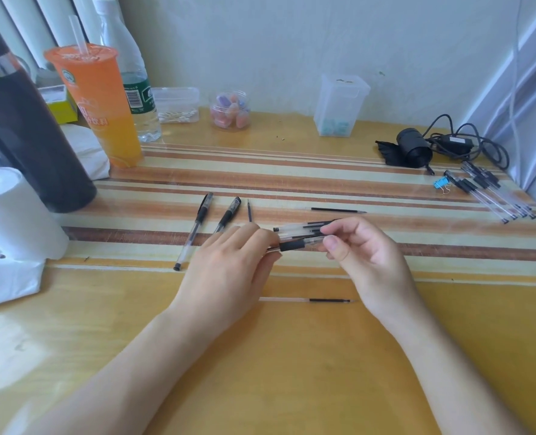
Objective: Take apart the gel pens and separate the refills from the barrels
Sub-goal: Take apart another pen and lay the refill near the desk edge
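My left hand (229, 268) and my right hand (357, 255) together hold a clear gel pen with a black grip (295, 245) just above the desk's middle. The left fingers pinch its tip end, the right fingers its barrel. Another clear barrel (298, 228) lies right behind it, touching my right fingertips. Two capped pens (194, 229) (229, 213) lie to the left. Loose refills rest on the desk: one behind my hands (335, 210), one in front of them (310, 300), and a short one (249, 210) partly hidden by my left hand. Several more pens (492, 193) are piled at the right.
At the left stand a dark flask (24, 127), an orange drink cup (100, 105), a water bottle (134, 73) and a paper roll (9, 215). A small jar (230, 109) and a clear box (338, 105) stand at the back. A black device with cables (417, 147) and a blue clip (441, 183) lie right.
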